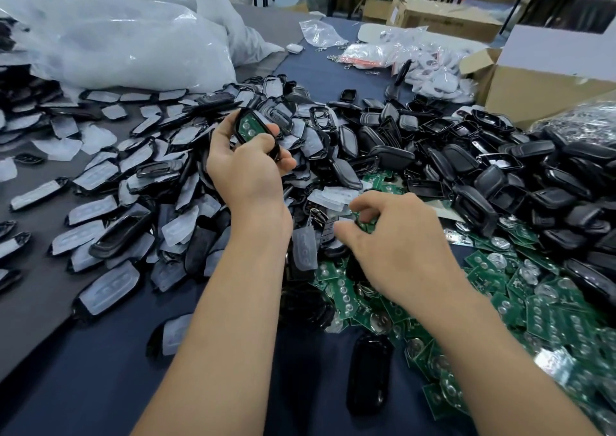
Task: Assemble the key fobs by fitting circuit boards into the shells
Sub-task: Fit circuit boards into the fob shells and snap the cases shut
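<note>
Left of centre, the left hand [248, 169] curls its fingers round a black shell [275, 149] with a green circuit board [249, 125] seated inside (held above the heap). Lower and right of centre, the right hand [396, 249] pinches another board [366, 224] between its fingers at the edge of the board pile [533, 302] on the tabletop [83, 385].

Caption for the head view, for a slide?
Left hand holds a board-fitted shell; right hand pinches a circuit board over the pile.
</note>
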Demonstrator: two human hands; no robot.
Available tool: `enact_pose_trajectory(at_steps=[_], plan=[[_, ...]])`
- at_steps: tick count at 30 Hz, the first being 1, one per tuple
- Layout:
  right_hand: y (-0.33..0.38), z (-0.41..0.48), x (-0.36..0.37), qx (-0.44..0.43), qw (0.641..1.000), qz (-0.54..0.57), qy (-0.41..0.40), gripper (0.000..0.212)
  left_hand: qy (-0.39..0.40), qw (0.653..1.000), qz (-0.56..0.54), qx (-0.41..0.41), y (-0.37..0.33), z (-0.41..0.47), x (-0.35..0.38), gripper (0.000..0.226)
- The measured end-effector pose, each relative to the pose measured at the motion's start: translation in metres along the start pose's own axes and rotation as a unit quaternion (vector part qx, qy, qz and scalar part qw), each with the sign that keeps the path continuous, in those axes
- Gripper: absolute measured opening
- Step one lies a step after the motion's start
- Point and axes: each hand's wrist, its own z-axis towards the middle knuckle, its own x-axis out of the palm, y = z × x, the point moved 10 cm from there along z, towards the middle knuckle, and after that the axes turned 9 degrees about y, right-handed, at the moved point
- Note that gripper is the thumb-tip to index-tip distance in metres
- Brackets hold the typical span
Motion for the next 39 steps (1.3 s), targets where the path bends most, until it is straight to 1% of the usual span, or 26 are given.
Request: enact_pose_trajectory(at_steps=[1,2,3,4,6,7,10,12,14,19,21,24,25,27,29,31,33,35,37,39], plan=[[0.005,0.001,0.006,0.002,0.999,-0.038,0.018,0.042,0.0,1.0,0.002,0.0,0.0,0.0,0.0,0.043],[0.01,0.002,0.012,0.004,0.997,-0.076,0.035,0.045,0.0,1.0,0.003,-0.001,0.001,0.0,-0.001,0.042],[0.013,0.003,0.016,0.006,0.994,-0.096,0.048,0.043,0.001,1.0,0.005,-0.002,0.001,0.0,-0.001,0.042],[0.013,0.004,0.018,0.008,0.994,-0.092,0.053,0.039,0.002,1.0,0.005,-0.003,0.002,0.0,-0.001,0.042],[0.013,0.005,0.016,0.005,0.998,-0.053,0.044,0.032,0.002,1.0,0.004,-0.005,0.003,0.001,0.0,0.042],[0.012,0.005,0.014,0.004,0.999,-0.039,0.038,0.032,0.002,1.0,0.004,-0.006,0.003,0.001,-0.001,0.042],[0.008,0.005,0.013,0.012,0.999,-0.015,0.038,0.035,0.001,1.0,0.01,-0.005,0.003,0.001,0.0,0.043],[0.002,0.007,0.01,0.024,0.999,0.021,0.03,0.036,0.003,1.0,0.013,-0.005,0.004,0.001,0.0,0.043],[-0.001,0.007,0.01,0.04,0.998,0.046,0.03,0.041,0.006,1.0,0.012,-0.004,0.004,0.001,0.001,0.041],[0.003,0.008,0.012,0.045,0.998,0.017,0.041,0.052,0.008,1.0,0.015,-0.007,0.005,0.001,0.002,0.043],[0.005,0.009,0.011,0.032,0.998,0.043,0.036,0.047,0.008,1.0,0.019,-0.007,0.005,0.001,0.002,0.043],[0.002,0.009,0.01,0.02,0.989,0.144,0.024,0.037,0.009,1.0,0.018,-0.011,0.006,0.001,0.002,0.044],[-0.003,0.008,0.007,0.02,0.985,0.17,0.006,0.036,0.01,1.0,0.016,-0.014,0.006,0.001,0.003,0.044],[-0.013,0.007,0.002,0.029,0.982,0.186,-0.03,0.029,0.011,1.0,0.014,-0.017,0.007,0.0,0.003,0.043],[-0.015,0.007,0.005,0.036,0.985,0.169,-0.021,0.021,0.014,1.0,0.011,-0.016,0.007,0.0,0.004,0.042],[-0.01,0.009,0.012,0.029,0.991,0.127,0.006,0.02,0.014,1.0,0.008,-0.017,0.008,0.001,0.005,0.043],[-0.003,0.011,0.014,0.018,0.996,0.081,0.01,0.023,0.012,1.0,0.008,-0.021,0.009,0.001,0.004,0.044],[0.003,0.014,0.015,0.009,0.998,0.054,0.019,0.02,0.011,1.0,0.008,-0.024,0.01,0.0,0.004,0.045],[0.013,0.02,0.02,-0.011,0.998,0.011,0.053,0.019,0.01,1.0,0.006,-0.027,0.01,0.001,0.003,0.046],[0.024,0.024,0.026,-0.046,0.993,-0.032,0.101,0.023,0.011,1.0,0.008,-0.029,0.009,0.001,0.003,0.046]])
